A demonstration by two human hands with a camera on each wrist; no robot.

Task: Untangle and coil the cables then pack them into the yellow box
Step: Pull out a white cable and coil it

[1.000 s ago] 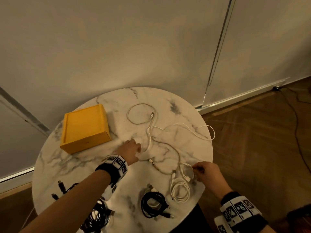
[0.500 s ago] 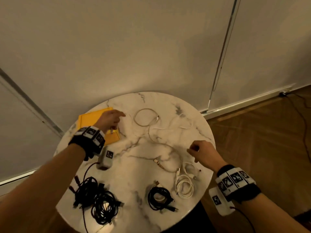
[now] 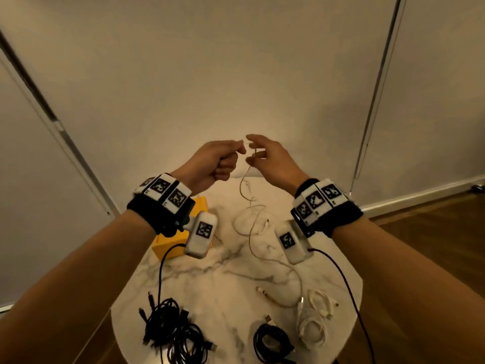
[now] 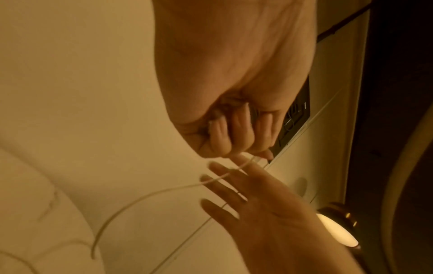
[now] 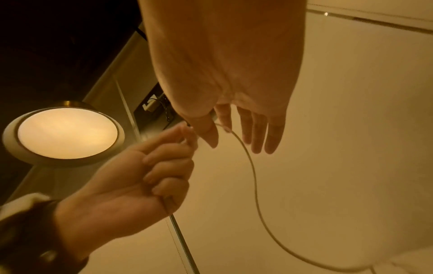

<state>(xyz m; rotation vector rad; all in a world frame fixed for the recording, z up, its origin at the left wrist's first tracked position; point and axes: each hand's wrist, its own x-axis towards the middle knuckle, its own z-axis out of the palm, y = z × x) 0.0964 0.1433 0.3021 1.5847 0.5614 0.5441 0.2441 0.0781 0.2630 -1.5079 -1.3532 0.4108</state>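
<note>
Compared with half a second earlier, both hands have risen from the marble table (image 3: pixel 338 261) and met in the air above it; the left hand (image 3: pixel 212 164) has left the yellow box (image 3: pixel 170 245), and one end of the thin white cable (image 3: pixel 252 227) has come up with the hands. The left hand's fingers are curled into a fist, forefinger and thumb pinching the cable end at their tips. The right hand (image 3: pixel 273 158) is spread, its fingers (image 5: pixel 257 133) straight and apart; the strand runs from the left pinch across the base of the right thumb, touching it. Whether the right thumb and forefinger nip the strand cannot be told. From the hands the cable hangs down to the table, loops beside the yellow box on the side away from the table's left edge, and trails toward the white coiled cable (image 3: pixel 312 327) near the table's right edge. Black cable bundles (image 3: pixel 170 334) and a black coiled cable (image 3: pixel 273 342) lie at the table's near edge.
</note>
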